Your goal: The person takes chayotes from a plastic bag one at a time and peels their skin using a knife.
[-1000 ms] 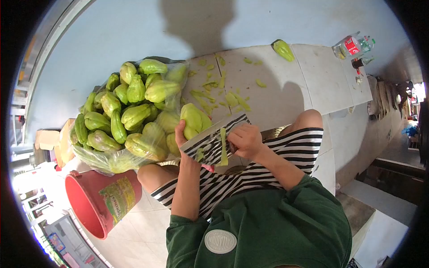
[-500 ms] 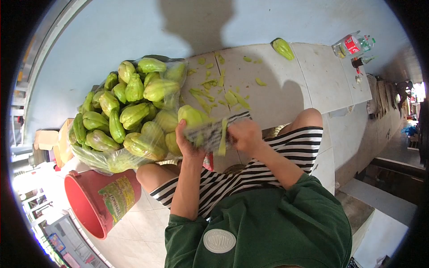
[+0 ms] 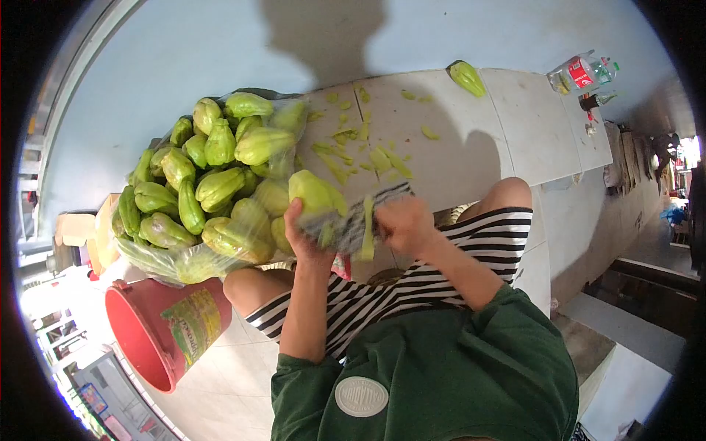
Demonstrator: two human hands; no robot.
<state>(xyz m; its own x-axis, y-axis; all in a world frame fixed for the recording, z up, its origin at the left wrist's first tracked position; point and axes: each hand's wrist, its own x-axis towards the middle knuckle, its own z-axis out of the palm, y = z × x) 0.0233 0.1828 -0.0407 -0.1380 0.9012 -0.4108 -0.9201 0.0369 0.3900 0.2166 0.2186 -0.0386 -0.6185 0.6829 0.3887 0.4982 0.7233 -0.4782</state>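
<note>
Wears a dark green top (image 3: 471,367), plain in colour and creased in soft folds across the front; bears on the chest a pale grey, rounded badge (image 3: 361,397), ringed at the edge and lettered upside down from this view, too small to read for certain; has loose sleeves (image 3: 523,316) in the same green, ending near the elbows; below, wears shorts (image 3: 478,250) striped in black and white, fairly evenly and narrowly banded all over; shows bare forearms (image 3: 305,316) past the sleeves and bare knees (image 3: 507,197) beyond the shorts.
</note>
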